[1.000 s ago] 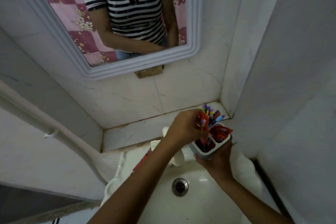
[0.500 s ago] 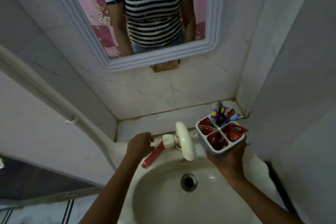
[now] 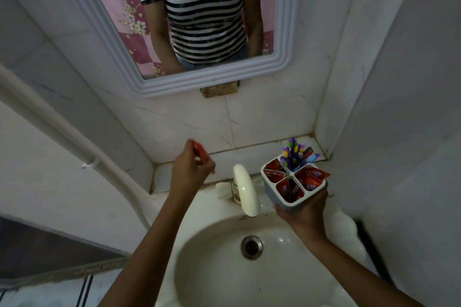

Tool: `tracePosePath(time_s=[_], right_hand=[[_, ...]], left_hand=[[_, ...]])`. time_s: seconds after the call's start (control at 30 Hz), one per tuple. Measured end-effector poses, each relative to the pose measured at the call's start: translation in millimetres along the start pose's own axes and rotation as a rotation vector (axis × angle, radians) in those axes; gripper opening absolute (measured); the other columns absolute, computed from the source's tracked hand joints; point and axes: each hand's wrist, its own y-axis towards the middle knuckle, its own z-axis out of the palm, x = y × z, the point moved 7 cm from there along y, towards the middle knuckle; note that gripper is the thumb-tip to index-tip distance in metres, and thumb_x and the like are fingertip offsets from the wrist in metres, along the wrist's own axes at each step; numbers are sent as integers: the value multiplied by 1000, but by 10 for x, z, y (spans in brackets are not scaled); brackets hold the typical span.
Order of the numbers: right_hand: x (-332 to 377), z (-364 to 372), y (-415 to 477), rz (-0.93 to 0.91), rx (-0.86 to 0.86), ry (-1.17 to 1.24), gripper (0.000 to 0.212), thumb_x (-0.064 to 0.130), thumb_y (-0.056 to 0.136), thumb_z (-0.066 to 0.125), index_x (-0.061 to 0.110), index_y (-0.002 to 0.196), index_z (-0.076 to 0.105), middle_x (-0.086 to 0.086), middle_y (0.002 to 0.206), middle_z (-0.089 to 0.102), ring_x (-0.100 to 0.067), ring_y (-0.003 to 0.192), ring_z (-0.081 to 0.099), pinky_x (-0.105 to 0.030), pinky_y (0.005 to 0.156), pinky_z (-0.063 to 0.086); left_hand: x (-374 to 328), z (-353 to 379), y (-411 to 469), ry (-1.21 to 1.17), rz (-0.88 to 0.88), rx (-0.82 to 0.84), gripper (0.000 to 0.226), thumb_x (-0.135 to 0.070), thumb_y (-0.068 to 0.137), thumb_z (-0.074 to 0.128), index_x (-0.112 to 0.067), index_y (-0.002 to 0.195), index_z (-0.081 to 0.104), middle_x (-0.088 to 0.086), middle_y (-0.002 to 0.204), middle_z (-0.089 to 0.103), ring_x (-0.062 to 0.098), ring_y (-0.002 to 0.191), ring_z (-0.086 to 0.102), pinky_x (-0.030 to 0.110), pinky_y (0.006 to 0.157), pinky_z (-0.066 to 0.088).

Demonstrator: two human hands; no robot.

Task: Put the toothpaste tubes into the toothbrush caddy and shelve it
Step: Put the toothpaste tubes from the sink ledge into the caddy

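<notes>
Grip by grip: a red toothpaste tube [image 3: 199, 153] is pinched in the left hand [image 3: 190, 172], raised above the back left edge of the sink [image 3: 219, 279], while the caddy [image 3: 294, 185] is cupped from below in the right hand [image 3: 305, 209], held over the sink's back right edge, just right of the tap [image 3: 245, 193].

Red tubes are seen standing in three of the caddy's four compartments; the far one is filled with toothbrushes [image 3: 295, 153]. The tiled ledge [image 3: 249, 154] behind the sink, under the mirror [image 3: 199, 20], lies bare.

Half a second ago the left hand was down at the sink's rim, closing on this tube where it lay left of the tap; now the tube has been lifted clear and no other loose tube is visible. It is judged that this is the last one to be dropped in, after which only shelving remains. A second ago a tube was being lowered into a near compartment. The caddy has hardly been shifted since.
</notes>
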Motion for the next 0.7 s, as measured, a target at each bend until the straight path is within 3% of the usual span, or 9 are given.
tracePosePath(time_s=[0.07, 0.13, 0.3, 0.37, 0.43, 0.5, 0.6, 0.7], right_hand=[[1, 8, -5, -7, 5, 0, 130, 10, 47, 105, -5, 152, 30, -22, 148, 49, -38, 136, 55, -45, 111, 52], [2, 13, -7, -11, 12, 11, 132, 11, 48, 105, -3, 154, 28, -20, 150, 47, -36, 139, 53, -38, 112, 49], [32, -2, 35, 6, 18, 76, 126, 11, 45, 107, -1, 150, 39, -19, 143, 56, -28, 134, 60, -28, 108, 54], [93, -32, 46, 31, 4, 135, 114, 4, 44, 104, 6, 142, 46, -12, 130, 64, -15, 120, 68, -26, 97, 60], [203, -71, 50, 20, 1, 184, 101, 6, 45, 101, 22, 131, 51, 8, 118, 70, 1, 108, 71, -33, 89, 65], [344, -114, 50, -9, -4, 223, 98, 25, 46, 98, 38, 130, 49, 21, 121, 68, 4, 111, 70, -20, 89, 60], [457, -165, 39, 16, -28, 282, 109, 40, 43, 94, 36, 137, 39, 13, 129, 60, 1, 119, 66, -4, 87, 52], [590, -234, 79, -36, -22, 295, 120, 40, 40, 95, 31, 143, 35, 20, 133, 51, 15, 122, 57, -2, 91, 50]], left_hand=[[-547, -36, 8, -270, 68, 40, 30, -13, 82, 75, -29, 93, 53, -5, 87, 69, 1, 73, 74, 11, 61, 57], [-1006, 81, -26, -364, 107, 164, 31, -13, 82, 75, -33, 92, 53, -5, 93, 69, 3, 78, 75, 12, 66, 59], [-1478, 723, -232, -71, 201, 447, 32, -15, 72, 82, -16, 98, 63, 2, 100, 71, 20, 89, 72, 37, 78, 62], [-1476, 970, -288, 104, 256, 502, 34, -17, 70, 83, -12, 98, 64, 4, 100, 71, 20, 89, 67, 34, 77, 57], [-1455, 1131, -331, 241, 312, 522, 33, -20, 70, 82, -12, 96, 64, 6, 99, 70, 18, 85, 59, 28, 72, 45], [-1418, 1206, -364, 265, 324, 528, 31, -21, 70, 81, -12, 95, 65, 6, 100, 70, 20, 88, 61, 29, 72, 46], [-1456, 1116, -374, 187, 340, 480, 27, -22, 69, 82, -15, 89, 66, 3, 97, 72, 19, 88, 66, 27, 70, 48], [-1539, 828, -332, 17, 311, 394, 27, -28, 71, 84, -16, 83, 63, -2, 91, 74, 12, 80, 72, 27, 68, 58]])
